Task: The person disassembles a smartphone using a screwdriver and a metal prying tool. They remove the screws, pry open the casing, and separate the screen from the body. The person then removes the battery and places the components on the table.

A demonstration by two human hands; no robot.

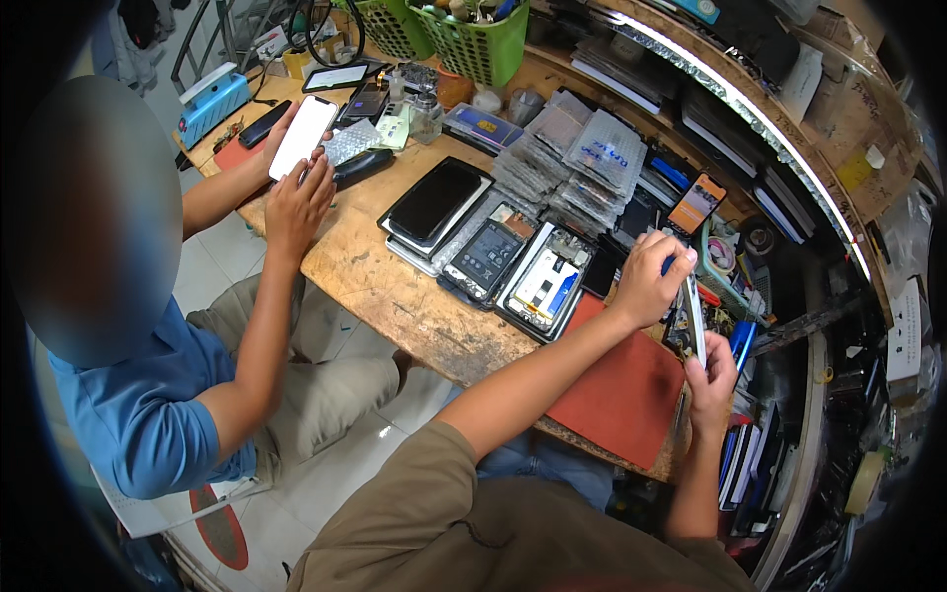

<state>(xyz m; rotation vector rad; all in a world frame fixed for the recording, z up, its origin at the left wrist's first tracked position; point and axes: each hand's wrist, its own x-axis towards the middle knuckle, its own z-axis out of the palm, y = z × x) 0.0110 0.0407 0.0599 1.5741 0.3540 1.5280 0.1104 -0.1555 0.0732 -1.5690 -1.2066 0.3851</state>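
My right hand (712, 380) is closed round the lower end of a slim phone (696, 326), which stands nearly edge-on, its pale side showing and its face turned away. At the phone's upper end my left hand (653, 281) is closed, with a small blue thing (668, 264) between the fingers; its kind I cannot make out. Both hands are raised over the red mat (621, 390). To the left of my left hand lie an opened device with bare inner parts (546, 281), another with a dark battery (485, 259), and a black-screened tablet or phone (434, 202).
Stacked bubble-wrapped parts (602, 153) and a lit phone (696, 204) stand behind. On the left, a co-worker in a blue shirt (148, 414) holds a white-screened phone (302, 138). Green baskets (483, 44) and crowded shelves (730, 84) line the far side of the wooden bench (385, 316).
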